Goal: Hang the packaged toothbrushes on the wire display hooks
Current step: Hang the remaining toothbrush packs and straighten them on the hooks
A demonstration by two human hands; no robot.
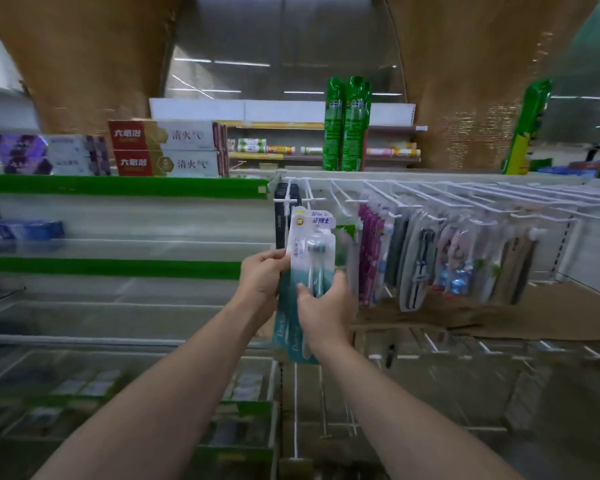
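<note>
Many packs [430, 258] already hang on the hooks [413, 195]; left hand [262, 278] and right hand [326, 306], both clamped on unhung toothbrush packs [310, 258], are near the leftmost hooks.

**Both arms raised to mid-frame**

Two bare forearms are extended from the lower edge toward the centre of the frame. The left hand [262, 275] is curled, thumb uppermost, with something pinched at its fingertips. The right hand [326, 306] is closed in a grip just beside it, thumb pressed forward.
</note>
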